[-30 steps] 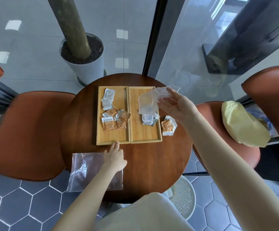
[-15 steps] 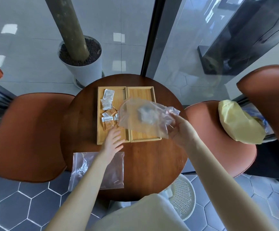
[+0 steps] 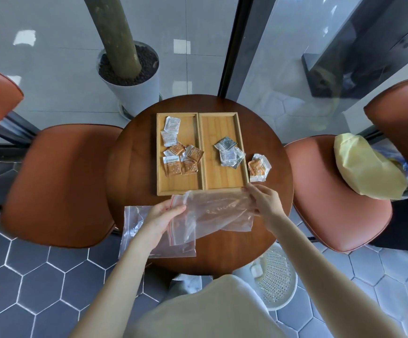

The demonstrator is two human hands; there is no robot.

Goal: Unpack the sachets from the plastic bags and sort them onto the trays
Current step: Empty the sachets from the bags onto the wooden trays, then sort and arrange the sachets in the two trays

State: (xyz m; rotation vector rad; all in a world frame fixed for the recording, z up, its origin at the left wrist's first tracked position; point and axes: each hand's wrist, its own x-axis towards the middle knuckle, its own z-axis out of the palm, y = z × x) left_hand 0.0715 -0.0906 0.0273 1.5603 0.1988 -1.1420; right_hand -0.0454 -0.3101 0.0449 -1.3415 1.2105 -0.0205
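Both hands hold an emptied clear plastic bag with a red zip strip, low over the table's near side. My left hand pinches its zip end and my right hand grips its right edge. A second clear bag lies flat under my left wrist. Side by side stand two wooden trays: the left tray carries several white and orange sachets, the right tray carries grey-white sachets. More sachets lie on the table right of the trays.
The round brown table is ringed by orange chairs; the right chair holds a yellow bag. A white basket sits on the floor under the near edge. A potted trunk stands behind the table.
My right hand brought the bag from above the right tray down to the near side, leaving its sachets on the tray. My left hand rose from the flat bag and took the zip end.
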